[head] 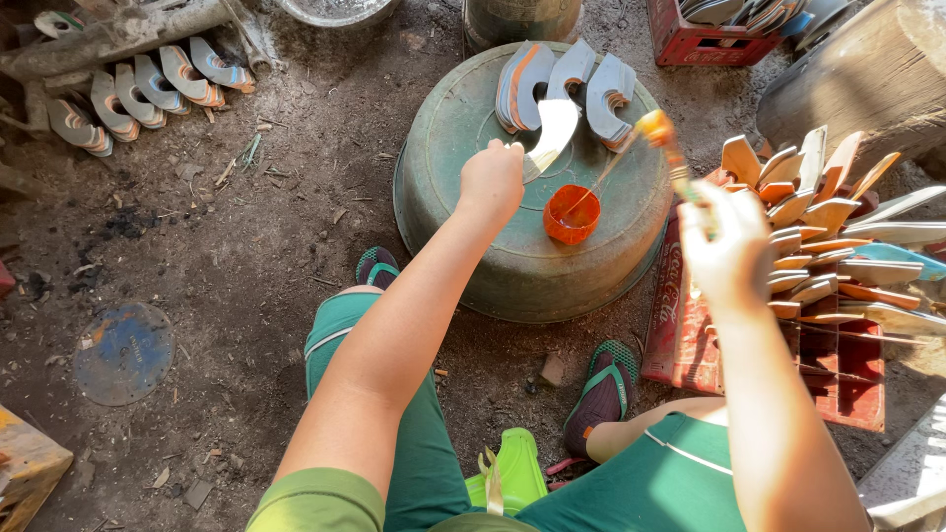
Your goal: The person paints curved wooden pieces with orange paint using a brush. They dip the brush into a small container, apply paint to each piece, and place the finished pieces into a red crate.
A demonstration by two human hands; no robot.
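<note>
Our green-trousered knees (414,433) come first, sandals (601,389) planted on packed dirt (246,256) strewn with chips. Our left hand (491,182) has its fingers curled tight round a blade (552,138), held over the upturned green tub (532,266). Our right hand (727,246) pinches a brush (662,138), tip orange, above the orange cup (572,214) on the tub. Painted blades (567,84) lean at the tub's far edge; more fill the red crate (838,365) on our right.

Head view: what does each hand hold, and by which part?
Left hand grips a curved metal blade at its narrow end. Right hand holds an orange-tipped brush by its handle's lower end.
</note>
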